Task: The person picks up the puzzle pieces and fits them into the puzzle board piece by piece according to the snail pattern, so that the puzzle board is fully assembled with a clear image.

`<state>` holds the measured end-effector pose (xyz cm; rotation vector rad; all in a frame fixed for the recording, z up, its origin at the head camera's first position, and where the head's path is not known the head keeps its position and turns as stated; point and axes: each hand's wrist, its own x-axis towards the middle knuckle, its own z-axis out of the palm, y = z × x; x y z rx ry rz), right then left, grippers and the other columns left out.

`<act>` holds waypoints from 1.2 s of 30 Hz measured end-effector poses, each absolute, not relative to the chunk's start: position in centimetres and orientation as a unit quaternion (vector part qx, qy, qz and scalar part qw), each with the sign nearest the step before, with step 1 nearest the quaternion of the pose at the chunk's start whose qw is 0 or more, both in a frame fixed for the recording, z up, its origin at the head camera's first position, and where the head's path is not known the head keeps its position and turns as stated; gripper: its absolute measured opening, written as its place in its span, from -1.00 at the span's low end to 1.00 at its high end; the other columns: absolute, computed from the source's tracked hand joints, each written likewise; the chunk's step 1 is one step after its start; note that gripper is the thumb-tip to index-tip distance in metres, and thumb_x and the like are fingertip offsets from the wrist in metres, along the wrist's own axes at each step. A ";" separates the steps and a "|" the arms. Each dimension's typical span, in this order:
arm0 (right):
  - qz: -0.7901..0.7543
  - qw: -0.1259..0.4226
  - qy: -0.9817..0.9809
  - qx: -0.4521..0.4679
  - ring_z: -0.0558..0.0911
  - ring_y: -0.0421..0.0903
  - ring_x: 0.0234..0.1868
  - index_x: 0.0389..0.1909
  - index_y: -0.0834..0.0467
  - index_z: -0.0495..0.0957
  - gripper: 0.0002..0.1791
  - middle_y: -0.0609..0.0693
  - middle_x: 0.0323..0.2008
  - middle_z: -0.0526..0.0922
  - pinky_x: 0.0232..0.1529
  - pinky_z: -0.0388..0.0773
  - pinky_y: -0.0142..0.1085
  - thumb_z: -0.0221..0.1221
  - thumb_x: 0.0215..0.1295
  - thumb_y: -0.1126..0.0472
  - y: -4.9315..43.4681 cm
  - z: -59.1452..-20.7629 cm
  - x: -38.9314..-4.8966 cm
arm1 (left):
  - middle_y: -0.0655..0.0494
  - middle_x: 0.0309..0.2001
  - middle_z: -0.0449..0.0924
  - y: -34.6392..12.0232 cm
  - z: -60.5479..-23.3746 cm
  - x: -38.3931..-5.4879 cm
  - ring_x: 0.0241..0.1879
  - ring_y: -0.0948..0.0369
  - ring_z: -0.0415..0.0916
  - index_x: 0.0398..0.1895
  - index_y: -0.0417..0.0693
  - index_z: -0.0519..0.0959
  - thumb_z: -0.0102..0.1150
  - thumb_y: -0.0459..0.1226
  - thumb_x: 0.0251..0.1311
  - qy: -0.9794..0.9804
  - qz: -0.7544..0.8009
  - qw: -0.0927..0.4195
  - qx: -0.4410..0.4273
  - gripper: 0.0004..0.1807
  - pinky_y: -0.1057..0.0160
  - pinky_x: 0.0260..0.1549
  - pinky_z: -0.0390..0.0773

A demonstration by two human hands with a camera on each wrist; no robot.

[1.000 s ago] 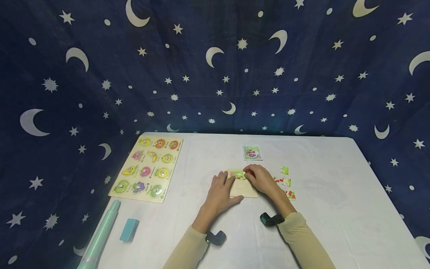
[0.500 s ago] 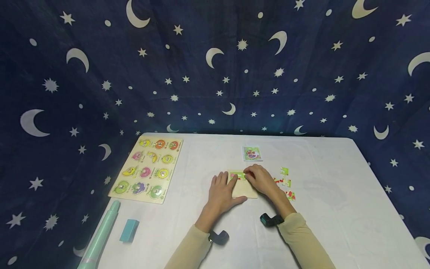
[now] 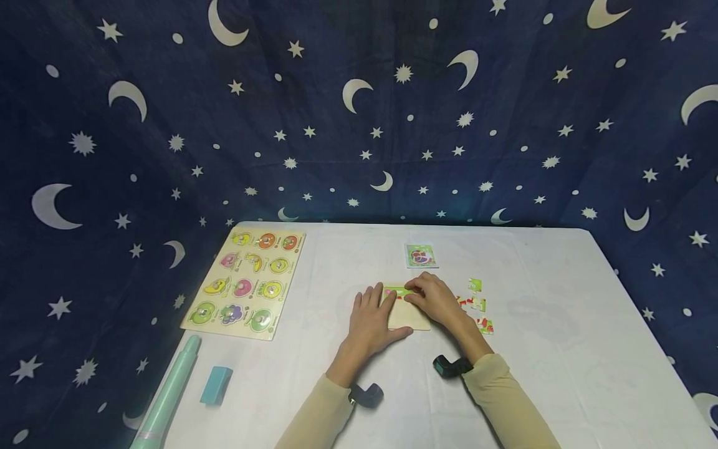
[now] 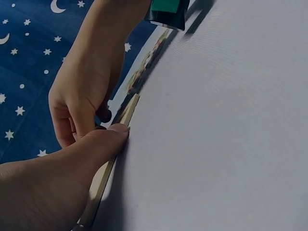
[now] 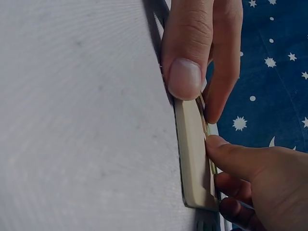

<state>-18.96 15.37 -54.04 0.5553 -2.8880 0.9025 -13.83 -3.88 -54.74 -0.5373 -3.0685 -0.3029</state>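
Note:
A small pale wooden board (image 3: 408, 318) lies on the table, with green puzzle pieces (image 3: 400, 290) along its far edge. My left hand (image 3: 364, 321) rests spread over the board's left side, fingers extended. Its thumb (image 4: 108, 139) sits at the near edge. At the far right part of the board, my right hand (image 3: 440, 302) has thumb and fingers bent together at a puzzle piece, which the fingers mostly hide. In the right wrist view the right thumb (image 5: 231, 156) is right at the board's upper surface. Several loose puzzle pieces (image 3: 478, 304) lie just right of this hand.
A square picture card (image 3: 421, 256) lies beyond the board. On the left are a large fruit puzzle board (image 3: 242, 284), a pale green tube (image 3: 171, 393) and a blue block (image 3: 215, 385). A star-and-moon cloth (image 3: 359, 125) hangs behind the white table (image 3: 561, 349).
My left hand has slid slightly right, its thumb and index finger further over the board. My right thumb and fingers have shifted slightly left at the far edge.

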 end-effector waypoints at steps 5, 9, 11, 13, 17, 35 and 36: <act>0.293 0.034 -0.939 0.179 0.41 -0.19 -0.35 -0.14 0.11 0.72 -0.75 -0.11 -0.40 0.50 -0.29 0.41 -0.28 0.40 0.20 0.09 15.3 -54.0 -18.9 | -0.12 0.51 0.21 -3.8 -54.4 -13.9 0.47 -0.10 0.22 0.51 0.28 0.27 0.02 0.49 0.10 -0.981 -0.078 0.002 -0.176 -0.05 -0.16 0.45 0.26; 0.295 0.038 -0.937 0.183 0.40 -0.20 -0.36 -0.15 0.11 0.72 -0.75 -0.11 -0.41 0.50 -0.30 0.39 -0.28 0.40 0.20 0.10 15.3 -54.1 -18.9 | -0.13 0.51 0.20 -3.7 -54.3 -13.9 0.47 -0.11 0.22 0.50 0.35 0.28 -0.02 0.50 0.10 -0.982 -0.065 -0.004 -0.177 -0.08 -0.18 0.44 0.26; 0.295 0.039 -0.936 0.187 0.40 -0.21 -0.36 -0.15 0.11 0.72 -0.75 -0.11 -0.41 0.50 -0.31 0.40 -0.28 0.40 0.19 0.10 15.3 -54.1 -18.9 | -0.13 0.52 0.20 -3.6 -54.3 -13.9 0.48 -0.11 0.21 0.50 0.35 0.29 -0.02 0.51 0.10 -0.983 -0.064 -0.007 -0.174 -0.08 -0.18 0.44 0.26; 0.296 0.038 -0.936 0.188 0.40 -0.21 -0.36 -0.15 0.12 0.72 -0.75 -0.11 -0.41 0.50 -0.31 0.40 -0.28 0.40 0.20 0.09 15.3 -54.1 -18.9 | -0.13 0.52 0.19 -3.6 -54.3 -13.9 0.48 -0.11 0.21 0.50 0.35 0.29 -0.03 0.51 0.10 -0.983 -0.062 -0.009 -0.171 -0.07 -0.18 0.44 0.26; 0.292 0.038 -0.937 0.186 0.43 -0.18 -0.33 -0.14 0.13 0.71 -0.73 -0.10 -0.39 0.53 -0.28 0.42 -0.26 0.39 0.22 0.08 15.4 -54.0 -19.0 | -0.12 0.52 0.19 -3.5 -54.2 -13.8 0.48 -0.10 0.20 0.49 0.35 0.29 -0.05 0.52 0.10 -0.984 -0.059 -0.008 -0.170 -0.07 -0.18 0.45 0.25; 0.282 0.047 -0.946 0.152 0.48 0.03 -0.01 0.06 0.16 0.64 -0.56 0.07 -0.01 0.57 0.05 0.45 0.00 0.34 0.25 0.00 17.7 -53.1 -18.7 | -0.13 0.50 0.21 -3.4 -54.1 -13.7 0.48 -0.12 0.20 0.48 0.30 0.32 -0.01 0.52 0.06 -0.983 -0.064 0.003 -0.170 -0.05 -0.20 0.45 0.25; 0.283 0.046 -0.946 0.149 0.48 0.04 0.00 0.07 0.16 0.63 -0.55 0.08 0.01 0.56 0.07 0.46 0.01 0.34 0.26 0.00 17.9 -53.0 -18.7 | -0.14 0.50 0.21 -3.4 -54.2 -13.7 0.48 -0.13 0.20 0.48 0.30 0.32 0.00 0.51 0.07 -0.983 -0.067 0.003 -0.170 -0.05 -0.20 0.45 0.24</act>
